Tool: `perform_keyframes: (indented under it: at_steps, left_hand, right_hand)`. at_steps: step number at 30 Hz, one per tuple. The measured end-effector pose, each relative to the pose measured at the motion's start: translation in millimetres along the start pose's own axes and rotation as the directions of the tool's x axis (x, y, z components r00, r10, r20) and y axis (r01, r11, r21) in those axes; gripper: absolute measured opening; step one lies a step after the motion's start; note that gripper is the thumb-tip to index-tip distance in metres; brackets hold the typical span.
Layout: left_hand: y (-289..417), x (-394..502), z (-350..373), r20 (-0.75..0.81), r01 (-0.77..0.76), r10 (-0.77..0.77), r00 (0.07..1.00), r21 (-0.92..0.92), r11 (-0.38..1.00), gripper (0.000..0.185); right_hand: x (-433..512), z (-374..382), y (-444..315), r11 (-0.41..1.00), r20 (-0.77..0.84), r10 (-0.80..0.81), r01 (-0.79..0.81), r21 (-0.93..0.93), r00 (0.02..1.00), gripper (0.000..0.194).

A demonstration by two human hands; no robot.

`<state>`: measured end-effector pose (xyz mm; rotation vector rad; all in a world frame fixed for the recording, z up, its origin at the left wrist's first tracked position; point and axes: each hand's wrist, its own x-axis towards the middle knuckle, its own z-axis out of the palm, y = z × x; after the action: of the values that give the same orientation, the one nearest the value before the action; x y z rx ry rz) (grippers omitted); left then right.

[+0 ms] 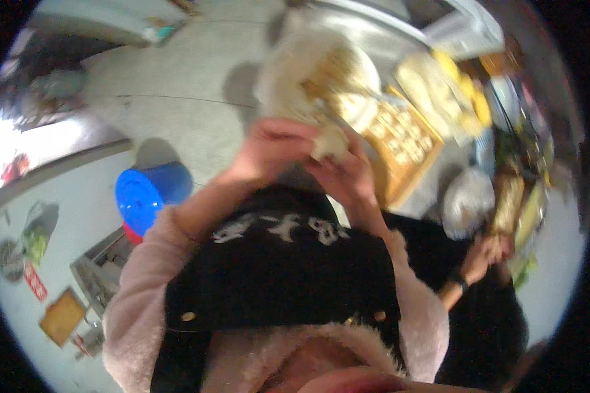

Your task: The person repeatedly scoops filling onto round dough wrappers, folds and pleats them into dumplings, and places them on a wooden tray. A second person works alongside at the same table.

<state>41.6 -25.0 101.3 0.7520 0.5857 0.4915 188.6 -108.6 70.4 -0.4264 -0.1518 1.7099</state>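
Both my hands are raised before my apron, pinching a small piece of pale dough (pixel 330 142) between them. My left hand (pixel 278 150) has its fingertips on the dough's left edge. From below and the right, my right hand (pixel 346 169) cups the same piece; what lies inside it cannot be made out. Beyond my hands stands a large whitish basin (pixel 275 73) with a brownish filling (pixel 337 66) smeared inside. A round stack of pale wrappers (pixel 356 109) sits beside it. To the right, a wooden tray (pixel 396 184) holds several small dumplings (pixel 400 135) in rows.
At right, another person's hand (pixel 491 253) reaches towards stuff near a clear plastic bag (pixel 467 201). Pale and yellow packages (pixel 437 93) lie beyond the tray. A blue bucket (pixel 140 196) stands at left on the concrete floor (pixel 191 73).
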Motion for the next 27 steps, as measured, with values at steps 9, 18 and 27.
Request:
perform_keyframes:
  at_steps: [9, 18, 27]
  left_hand:
    - [-2.1, -9.1, 20.0, -0.009, -0.215, 0.215, 0.977, -0.121, 0.969, 0.020]
    - [-8.4, -19.5, 32.4, -0.085, -0.452, 0.460, 0.884, 0.097, 0.887, 0.019]
    - [-12.6, -23.0, 39.4, -0.065, -0.600, 0.631, 0.773, 0.247, 0.761, 0.020]
  right_hand:
    - [-9.5, 26.0, 7.9, 0.977, 0.095, -0.208, 0.203, 0.059, 0.974, 0.045]
    - [-20.3, 44.4, 19.5, 0.953, -0.066, -0.302, 0.300, -0.041, 0.951, 0.053]
    - [-21.7, 55.6, 22.9, 0.935, -0.080, -0.344, 0.333, -0.125, 0.936, 0.050]
